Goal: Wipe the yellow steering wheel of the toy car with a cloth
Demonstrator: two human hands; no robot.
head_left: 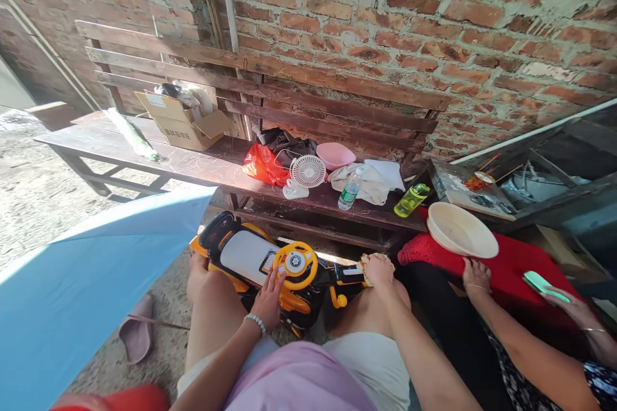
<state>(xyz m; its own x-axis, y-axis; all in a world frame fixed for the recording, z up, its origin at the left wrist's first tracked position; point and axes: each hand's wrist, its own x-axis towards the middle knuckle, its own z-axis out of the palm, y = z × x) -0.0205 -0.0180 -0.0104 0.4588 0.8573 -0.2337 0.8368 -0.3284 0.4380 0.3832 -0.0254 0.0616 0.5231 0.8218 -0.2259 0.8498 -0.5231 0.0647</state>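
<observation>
A yellow and black ride-on toy car (250,263) stands between my bare knees, with a yellow steering wheel (295,263) on top. My left hand (267,298) rests with spread fingers on the toy, just below the wheel's rim. My right hand (378,271) is closed around a small pale cloth (370,263), pressing it onto a black bar of the toy (349,276). The toy's underside is hidden by my legs.
A co-worker's hand (475,273) rests on a red cushion (511,270) beside a beige basin (461,229). Their other hand (562,305) holds a green phone (540,286). A blue umbrella (87,289) fills my left. A wooden bench (231,173) holds a cardboard box, fan and bottles.
</observation>
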